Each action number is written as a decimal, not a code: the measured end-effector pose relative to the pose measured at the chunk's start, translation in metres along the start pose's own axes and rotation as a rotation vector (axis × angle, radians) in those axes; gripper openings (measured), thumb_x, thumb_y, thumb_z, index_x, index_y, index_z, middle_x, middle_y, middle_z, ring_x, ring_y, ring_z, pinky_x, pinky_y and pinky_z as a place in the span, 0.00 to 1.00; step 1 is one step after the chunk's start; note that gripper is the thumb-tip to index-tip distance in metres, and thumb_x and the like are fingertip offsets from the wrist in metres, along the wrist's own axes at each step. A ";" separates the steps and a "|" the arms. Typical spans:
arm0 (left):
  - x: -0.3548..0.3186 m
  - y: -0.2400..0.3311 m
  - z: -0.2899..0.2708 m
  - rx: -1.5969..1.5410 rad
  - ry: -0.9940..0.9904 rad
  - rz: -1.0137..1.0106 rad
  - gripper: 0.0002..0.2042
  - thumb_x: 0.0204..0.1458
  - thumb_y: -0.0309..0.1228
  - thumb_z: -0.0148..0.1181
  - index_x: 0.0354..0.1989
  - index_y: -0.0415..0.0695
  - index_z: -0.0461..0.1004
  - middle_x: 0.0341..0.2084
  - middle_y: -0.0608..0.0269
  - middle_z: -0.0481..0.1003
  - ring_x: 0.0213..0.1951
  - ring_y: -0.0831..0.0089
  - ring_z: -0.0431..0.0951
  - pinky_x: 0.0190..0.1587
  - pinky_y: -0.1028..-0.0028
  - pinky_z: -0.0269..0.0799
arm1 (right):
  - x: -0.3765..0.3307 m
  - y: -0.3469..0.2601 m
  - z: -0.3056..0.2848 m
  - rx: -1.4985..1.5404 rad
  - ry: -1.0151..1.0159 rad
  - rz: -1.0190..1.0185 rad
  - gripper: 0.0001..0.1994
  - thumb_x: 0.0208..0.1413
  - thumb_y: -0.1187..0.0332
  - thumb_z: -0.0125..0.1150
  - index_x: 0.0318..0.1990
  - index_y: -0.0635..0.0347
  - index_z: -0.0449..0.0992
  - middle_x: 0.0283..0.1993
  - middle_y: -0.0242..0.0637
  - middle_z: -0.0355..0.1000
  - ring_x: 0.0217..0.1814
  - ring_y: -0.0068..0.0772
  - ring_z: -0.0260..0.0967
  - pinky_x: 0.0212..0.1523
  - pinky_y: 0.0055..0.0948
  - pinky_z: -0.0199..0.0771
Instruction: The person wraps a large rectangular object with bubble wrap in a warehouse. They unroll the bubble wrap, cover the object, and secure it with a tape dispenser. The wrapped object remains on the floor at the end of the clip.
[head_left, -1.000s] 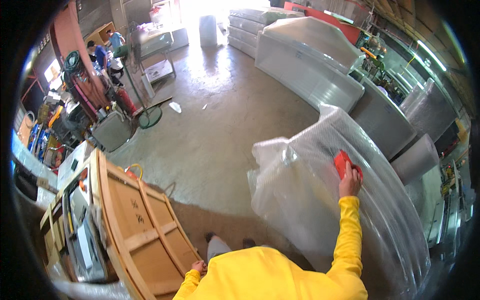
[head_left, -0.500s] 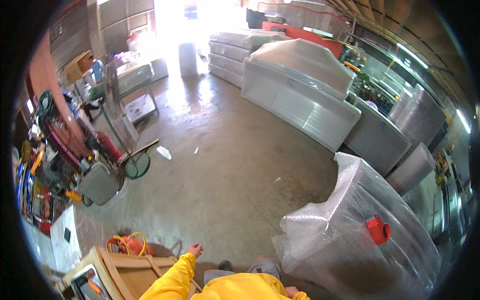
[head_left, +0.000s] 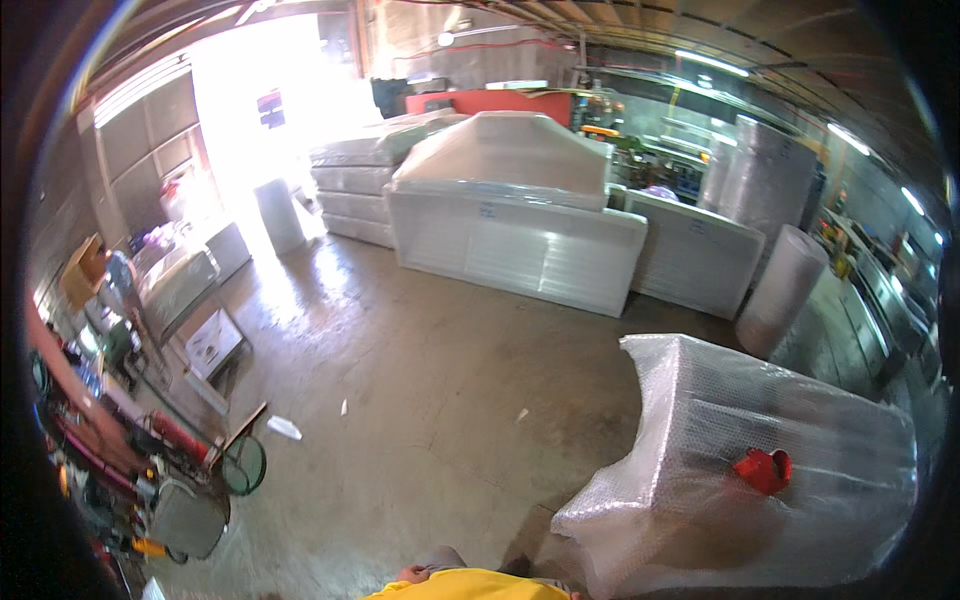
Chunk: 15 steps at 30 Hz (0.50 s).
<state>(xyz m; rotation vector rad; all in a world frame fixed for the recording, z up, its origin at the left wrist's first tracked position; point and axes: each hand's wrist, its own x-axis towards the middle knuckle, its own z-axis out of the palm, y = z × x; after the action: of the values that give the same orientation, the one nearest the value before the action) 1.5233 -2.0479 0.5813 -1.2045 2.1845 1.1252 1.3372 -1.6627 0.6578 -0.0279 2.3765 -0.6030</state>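
My left hand [head_left: 412, 574] shows only in small part at the lower edge, beside my yellow sleeve and grey-clad leg. Its fingers are too little seen to tell their shape, and nothing can be made out in it. My right hand is out of sight. To my right stands a large boxy item covered in bubble wrap [head_left: 690, 450], its loose edge flaring out toward me. A small red object [head_left: 765, 470], perhaps a tape dispenser, rests on top of the wrap, apart from both hands.
Wrapped flat panels [head_left: 520, 250] stand ahead, with stacked wrapped slabs [head_left: 350, 180] to their left. A bubble-wrap roll [head_left: 782, 290] stands at the right. Leftward are a green hoop-shaped item [head_left: 243, 467], a grey container [head_left: 188, 520] and clutter. White scraps [head_left: 284, 428] lie on the concrete floor [head_left: 420, 400].
My view has swung right and upward. My left hand has drawn in from its outstretched place toward my leg. The wooden crate and orange item at lower left have left the view.
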 end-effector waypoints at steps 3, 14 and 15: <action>0.033 0.030 -0.024 -0.023 -0.048 -0.014 0.20 0.47 0.49 0.58 0.44 0.51 0.80 0.36 0.56 0.80 0.40 0.67 0.80 0.43 0.70 0.75 | 0.002 -0.013 0.007 0.031 0.029 0.023 0.17 0.56 0.56 0.50 0.42 0.58 0.78 0.39 0.49 0.77 0.43 0.46 0.75 0.44 0.39 0.73; 0.157 0.227 -0.113 0.277 -0.310 0.187 0.18 0.51 0.43 0.57 0.45 0.43 0.77 0.30 0.63 0.79 0.27 0.70 0.77 0.31 0.71 0.73 | -0.003 -0.037 0.029 0.214 0.144 0.236 0.18 0.57 0.55 0.48 0.43 0.59 0.77 0.39 0.48 0.77 0.42 0.45 0.75 0.43 0.39 0.74; 0.155 0.236 -0.109 0.251 -0.370 0.275 0.18 0.53 0.42 0.56 0.46 0.44 0.76 0.31 0.64 0.78 0.26 0.71 0.76 0.27 0.71 0.72 | -0.006 -0.041 0.032 0.225 0.153 0.255 0.18 0.57 0.55 0.48 0.43 0.59 0.77 0.39 0.48 0.77 0.42 0.45 0.75 0.43 0.39 0.74</action>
<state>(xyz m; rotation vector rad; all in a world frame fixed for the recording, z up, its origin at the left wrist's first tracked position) 1.2448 -2.1436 0.6508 -0.5510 2.1565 1.0391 1.3557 -1.7110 0.6576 0.4279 2.3907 -0.7651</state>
